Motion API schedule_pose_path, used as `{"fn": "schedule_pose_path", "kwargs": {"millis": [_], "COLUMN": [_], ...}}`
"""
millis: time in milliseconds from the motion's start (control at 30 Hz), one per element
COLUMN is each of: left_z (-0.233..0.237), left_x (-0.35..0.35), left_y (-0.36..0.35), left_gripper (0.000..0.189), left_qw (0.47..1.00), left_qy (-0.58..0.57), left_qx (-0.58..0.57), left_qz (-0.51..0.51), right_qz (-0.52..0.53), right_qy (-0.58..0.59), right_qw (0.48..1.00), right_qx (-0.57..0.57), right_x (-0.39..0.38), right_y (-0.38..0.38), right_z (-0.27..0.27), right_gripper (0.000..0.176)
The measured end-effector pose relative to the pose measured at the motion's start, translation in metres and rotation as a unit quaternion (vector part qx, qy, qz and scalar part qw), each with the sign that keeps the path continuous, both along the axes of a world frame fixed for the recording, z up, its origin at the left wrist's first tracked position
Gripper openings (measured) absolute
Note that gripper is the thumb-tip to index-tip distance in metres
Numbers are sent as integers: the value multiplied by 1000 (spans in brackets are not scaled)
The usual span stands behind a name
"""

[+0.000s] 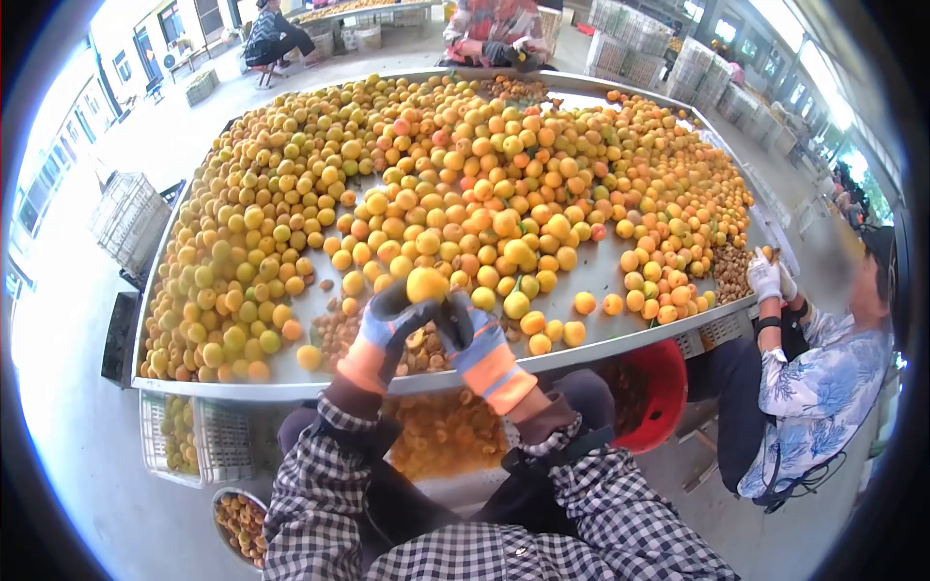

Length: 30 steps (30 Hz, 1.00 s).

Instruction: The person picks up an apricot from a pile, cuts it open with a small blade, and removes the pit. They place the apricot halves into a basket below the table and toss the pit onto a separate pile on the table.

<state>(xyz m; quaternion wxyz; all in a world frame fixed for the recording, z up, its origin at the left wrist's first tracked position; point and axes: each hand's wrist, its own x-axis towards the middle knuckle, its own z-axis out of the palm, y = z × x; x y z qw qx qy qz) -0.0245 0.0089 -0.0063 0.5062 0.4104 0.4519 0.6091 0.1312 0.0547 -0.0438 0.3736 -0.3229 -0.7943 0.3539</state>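
Note:
Both my hands wear grey and orange gloves and meet above the near edge of the metal table (pixel 601 276). My left hand (pixel 386 327) holds a yellow apricot (pixel 426 284) up at its fingertips. My right hand (pixel 473 339) is closed against the same apricot from the right. Just beyond my hands lies a small heap of brown pits (pixel 334 329). Several loose apricots (pixel 528 315) lie close by on the bare metal.
A huge pile of yellow and orange apricots (pixel 436 174) covers the table. A person in white gloves (pixel 765 276) works at the right edge, another sits at the far end. A red bucket (pixel 659 392), white crates (pixel 194 436) and a bowl of fruit (pixel 242 523) sit below.

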Motion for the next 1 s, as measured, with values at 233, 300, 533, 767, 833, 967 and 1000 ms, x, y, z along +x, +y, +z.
{"fn": "schedule_pose_path", "kwargs": {"millis": [233, 300, 533, 767, 833, 967, 1000], "left_z": [-12, 6, -4, -31, -27, -33, -35], "left_x": [16, 36, 24, 18, 18, 10, 9], "left_y": [5, -1, 4, 15, 16, 14, 13], "left_gripper": [32, 34, 43, 39, 38, 43, 43], "left_qw": [991, 982, 994, 904, 902, 957, 957], "left_qy": [-31, -178, -82, -425, -429, -285, -285], "left_qx": [56, 9, -5, -18, -32, -55, -55], "left_qz": [114, 68, 74, -44, -31, 12, 12], "right_qz": [-12, -33, -39, -60, -62, -37, -36], "right_qy": [-22, -48, -91, -165, -168, -198, -197], "right_qw": [998, 998, 995, 984, 983, 980, 980], "right_qx": [65, 4, -3, 40, 42, 7, 6], "right_x": [-2, -10, -2, -13, -14, -11, -11], "right_y": [-2, -1, -6, -9, -8, -3, -3], "right_z": [4, -2, 22, 8, 11, 13, 11], "right_gripper": [32, 28, 23, 24, 24, 30, 30]}}
